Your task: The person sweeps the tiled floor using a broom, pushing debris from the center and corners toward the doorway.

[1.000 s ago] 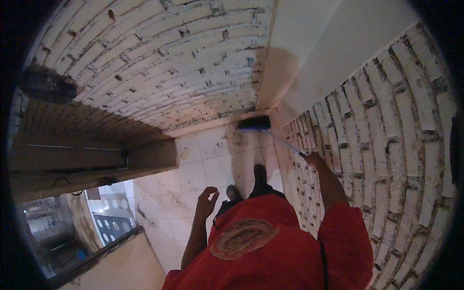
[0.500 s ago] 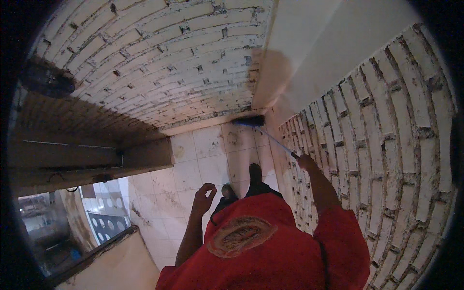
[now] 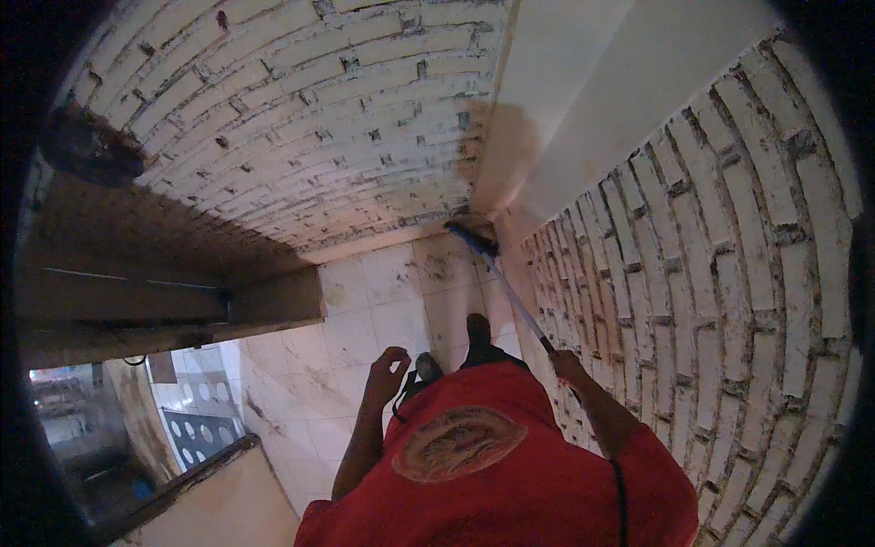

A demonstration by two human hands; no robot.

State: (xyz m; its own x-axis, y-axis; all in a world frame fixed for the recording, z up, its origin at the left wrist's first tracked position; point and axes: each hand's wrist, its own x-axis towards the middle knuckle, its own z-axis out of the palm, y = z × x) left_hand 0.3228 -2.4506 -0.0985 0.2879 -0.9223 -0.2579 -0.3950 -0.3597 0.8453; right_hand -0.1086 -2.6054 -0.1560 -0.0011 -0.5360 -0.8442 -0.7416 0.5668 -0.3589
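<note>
My right hand (image 3: 567, 366), held out to the right, is closed around the dark upper end of a long-handled broom (image 3: 518, 301). The handle slants forward and left to the floor. Its broom head (image 3: 472, 239), blue with dark bristles, lies at the corner where the two brick walls meet, angled across the tiles. My left hand (image 3: 390, 366) hangs in front of my red shirt, fingers loosely curled with a gap towards the thumb and nothing visible in it. A dark cord (image 3: 401, 401) shows just beside it.
White brick walls with dark joints rise ahead (image 3: 365, 118) and at the right (image 3: 665, 264). Dirt marks the pale floor tiles (image 3: 351, 333). A wooden shelf (image 3: 273, 296) juts out at left, above a low wall (image 3: 219, 497) and a panel with round holes (image 3: 196, 438).
My right hand has come back closer to my body with the broom. The broom head has turned from lying nearly along the far wall to a slant. My left hand stays about where it was.
</note>
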